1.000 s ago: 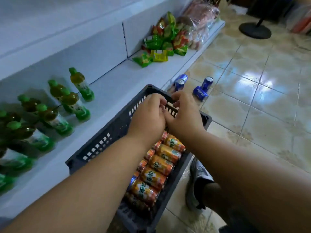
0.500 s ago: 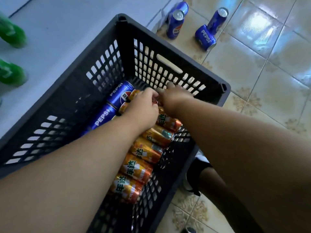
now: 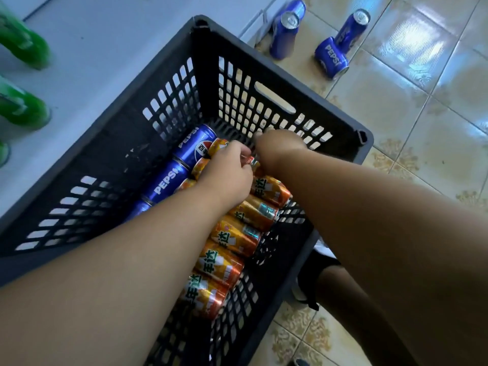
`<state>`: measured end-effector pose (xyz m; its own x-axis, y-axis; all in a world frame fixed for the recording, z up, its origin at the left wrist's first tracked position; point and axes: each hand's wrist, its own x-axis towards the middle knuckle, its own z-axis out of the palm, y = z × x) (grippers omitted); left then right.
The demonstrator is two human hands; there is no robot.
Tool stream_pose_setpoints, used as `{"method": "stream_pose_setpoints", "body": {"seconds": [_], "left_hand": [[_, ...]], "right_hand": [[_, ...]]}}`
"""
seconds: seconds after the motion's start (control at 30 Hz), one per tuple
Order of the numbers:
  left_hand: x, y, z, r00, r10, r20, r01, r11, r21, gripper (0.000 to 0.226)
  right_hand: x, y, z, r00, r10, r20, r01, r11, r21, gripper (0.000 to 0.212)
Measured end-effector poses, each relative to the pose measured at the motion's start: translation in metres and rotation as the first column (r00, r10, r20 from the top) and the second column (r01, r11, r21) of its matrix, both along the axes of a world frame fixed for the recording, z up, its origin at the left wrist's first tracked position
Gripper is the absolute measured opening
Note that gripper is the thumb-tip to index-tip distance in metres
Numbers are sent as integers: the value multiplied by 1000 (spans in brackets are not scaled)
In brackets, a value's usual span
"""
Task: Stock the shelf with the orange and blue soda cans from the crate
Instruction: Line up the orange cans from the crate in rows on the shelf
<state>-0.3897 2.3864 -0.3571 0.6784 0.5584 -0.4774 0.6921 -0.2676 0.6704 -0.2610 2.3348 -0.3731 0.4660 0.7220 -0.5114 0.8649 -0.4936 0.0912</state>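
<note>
Head view: slotted plastic crate [image 3: 163, 83] holds cylindrical cans [image 3: 229, 262].

Both bare forearms reach forward and down, converging; the left hand [image 3: 227, 173] is curled, knuckles up, fingers bent under; the right hand [image 3: 277, 149] sits just beside it, fingers tucked down and hidden.

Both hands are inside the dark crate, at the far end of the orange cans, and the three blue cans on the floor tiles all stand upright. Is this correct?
Not quite. In the head view, one blue can on the floor tiles lies on its side; the others stand. Both hands, left and right, are indeed in the crate, at the orange cans.
</note>
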Motion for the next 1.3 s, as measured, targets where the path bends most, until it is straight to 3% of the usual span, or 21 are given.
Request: {"method": "stream_pose_setpoints", "body": {"seconds": [0.13,0.23,0.3,0.4,0.47,0.63,0.7,0.77,0.83,0.9,1.0,1.07,1.13,1.17,1.3], "left_hand": [[-15,3,17,999,42,5,-42,999,32,23],[-25,-2,36,997,75,4,-75,996,52,24],[-28,-3,48,995,95,0,-95,994,49,24],[-44,-2,77,994,107,13,-107,991,81,23],[-57,-1,98,993,112,22,-114,986,123,22],[-101,-3,149,978,199,62,-206,971,118,10],[-121,-5,176,965,238,111,-249,964,96,25],[-142,-5,204,930,302,209,-306,952,-12,42],[-164,-2,235,834,462,300,-373,875,-309,51],[-187,0,267,744,588,317,-355,751,-557,52],[-215,4,306,740,576,347,-291,740,-607,62],[-230,3,328,715,585,383,-263,733,-628,64],[-238,-1,350,635,631,445,-276,724,-632,59],[-240,-3,360,579,653,488,-294,726,-621,58],[-247,-10,399,363,675,642,-436,732,-523,67]], "right_hand": [[-4,-14,20,992,-112,-66,122,978,171,49],[-13,-26,41,993,-91,-80,111,951,290,59],[-20,-25,55,988,-110,-109,139,942,305,58],[-40,-25,91,989,-88,-123,116,961,250,40],[-55,-30,113,988,-60,-142,95,962,255,44],[-93,-40,180,899,-151,-411,310,882,354,49],[-107,-43,216,827,-153,-540,414,816,403,43],[-124,-43,255,682,-93,-726,543,729,416,34],[-142,-40,291,463,43,-885,649,664,371,26],[-155,-35,319,281,181,-943,690,645,329,25],[-176,-28,351,117,305,-945,720,630,292,40],[-194,-23,368,51,359,-932,792,554,257,34],[-215,-16,383,49,368,-928,864,451,225,22],[-227,-13,392,90,357,-930,881,407,242,19],[-279,-8,418,348,316,-883,813,368,452,30]]}}
